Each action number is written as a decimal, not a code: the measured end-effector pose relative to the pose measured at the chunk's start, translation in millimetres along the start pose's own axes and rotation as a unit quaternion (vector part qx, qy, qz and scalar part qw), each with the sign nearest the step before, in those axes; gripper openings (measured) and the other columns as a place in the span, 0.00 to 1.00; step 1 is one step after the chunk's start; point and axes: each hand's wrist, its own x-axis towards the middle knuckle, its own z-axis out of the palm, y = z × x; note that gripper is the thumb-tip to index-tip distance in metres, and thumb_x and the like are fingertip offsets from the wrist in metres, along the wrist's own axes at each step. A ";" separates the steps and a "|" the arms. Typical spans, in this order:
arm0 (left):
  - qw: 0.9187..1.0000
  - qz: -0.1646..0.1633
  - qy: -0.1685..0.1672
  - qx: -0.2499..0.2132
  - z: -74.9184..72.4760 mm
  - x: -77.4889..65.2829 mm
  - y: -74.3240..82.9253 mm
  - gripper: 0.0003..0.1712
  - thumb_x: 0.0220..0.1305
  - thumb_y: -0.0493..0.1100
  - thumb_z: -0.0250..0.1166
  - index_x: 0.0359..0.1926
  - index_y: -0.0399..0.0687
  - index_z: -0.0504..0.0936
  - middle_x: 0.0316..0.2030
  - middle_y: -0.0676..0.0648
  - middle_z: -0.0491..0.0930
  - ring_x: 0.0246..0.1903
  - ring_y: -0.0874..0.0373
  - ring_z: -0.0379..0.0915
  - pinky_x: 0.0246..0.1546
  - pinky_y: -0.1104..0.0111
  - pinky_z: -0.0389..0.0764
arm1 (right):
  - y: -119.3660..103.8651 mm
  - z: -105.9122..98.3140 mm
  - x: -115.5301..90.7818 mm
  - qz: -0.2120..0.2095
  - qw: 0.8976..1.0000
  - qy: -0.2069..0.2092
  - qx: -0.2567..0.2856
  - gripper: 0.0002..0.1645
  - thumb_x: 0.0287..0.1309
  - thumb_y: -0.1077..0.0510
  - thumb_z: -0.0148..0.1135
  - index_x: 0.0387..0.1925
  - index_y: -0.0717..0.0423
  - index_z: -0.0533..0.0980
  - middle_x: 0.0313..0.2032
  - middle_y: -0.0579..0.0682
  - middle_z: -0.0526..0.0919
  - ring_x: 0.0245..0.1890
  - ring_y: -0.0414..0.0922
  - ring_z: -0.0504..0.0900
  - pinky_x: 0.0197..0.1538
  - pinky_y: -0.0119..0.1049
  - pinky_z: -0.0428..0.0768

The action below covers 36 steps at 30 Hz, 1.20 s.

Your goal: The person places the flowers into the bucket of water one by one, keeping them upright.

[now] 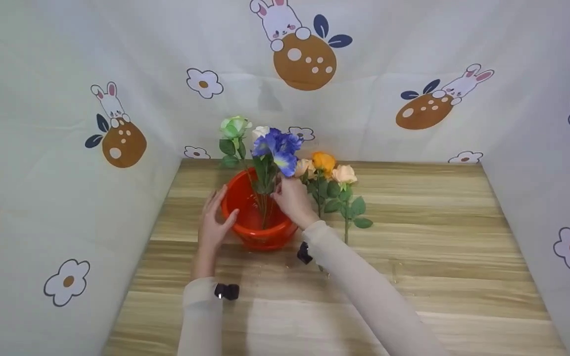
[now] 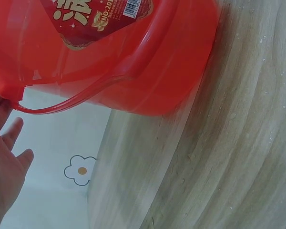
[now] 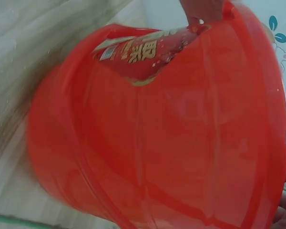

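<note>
A red plastic bucket [image 1: 265,240] stands upright on the table, with flower stems inside it. My left hand [image 1: 213,222] rests against its left rim, fingers extended and thumb spread; the left wrist view shows these fingers [image 2: 12,133] by the bucket's handle [image 2: 62,106]. Over the bucket's right side my right hand [image 1: 295,200] pinches the stem of a blue artificial flower [image 1: 277,148], whose stem end reaches down into the bucket. A pale green rose [image 1: 235,127] leans up at the bucket's back left, and a white flower [image 1: 260,132] shows partly behind the blue one.
Right of the bucket lie an orange rose [image 1: 323,162] and peach roses [image 1: 344,174] with leafy stems. The wood-grain table [image 1: 438,247] carries small scattered bits. A patterned white cloth [image 1: 364,109] hangs behind and along both sides.
</note>
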 end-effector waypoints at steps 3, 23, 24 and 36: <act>1.000 0.004 -0.001 0.002 -0.1 0.4 -0.5 0.37 0.62 0.46 0.68 0.72 0.52 0.69 0.72 0.45 0.68 0.76 0.43 0.52 0.73 0.37 0.53 | -1.4 -0.5 -0.1 -0.002 0.999 -0.014 -0.033 0.14 0.56 0.63 0.70 0.43 0.59 0.76 0.33 0.54 0.86 0.35 0.52 0.86 0.39 0.46 0.84; 1.000 -0.007 -0.008 -0.003 3.0 0.9 1.4 0.38 0.62 0.48 0.68 0.72 0.54 0.68 0.73 0.45 0.67 0.76 0.43 0.50 0.73 0.37 0.52 | -5.8 -17.1 -2.4 0.031 0.996 -0.075 -0.046 0.11 0.63 0.59 0.65 0.43 0.60 0.83 0.40 0.56 0.88 0.41 0.53 0.87 0.45 0.47 0.85; 1.000 -0.004 -0.007 -0.004 3.0 1.1 1.3 0.38 0.62 0.48 0.68 0.72 0.54 0.68 0.72 0.45 0.67 0.76 0.43 0.51 0.73 0.37 0.52 | -5.7 -19.0 -2.7 0.032 0.996 -0.076 -0.035 0.11 0.63 0.59 0.65 0.44 0.60 0.83 0.41 0.56 0.89 0.42 0.52 0.87 0.46 0.46 0.85; 1.000 0.006 -0.001 -0.008 0.1 -0.6 -1.7 0.37 0.62 0.47 0.68 0.72 0.51 0.69 0.72 0.44 0.68 0.75 0.42 0.52 0.74 0.39 0.53 | 6.7 -42.3 -9.3 0.092 0.973 -0.085 0.191 0.12 0.64 0.63 0.63 0.46 0.66 0.81 0.42 0.62 0.87 0.43 0.56 0.88 0.41 0.37 0.88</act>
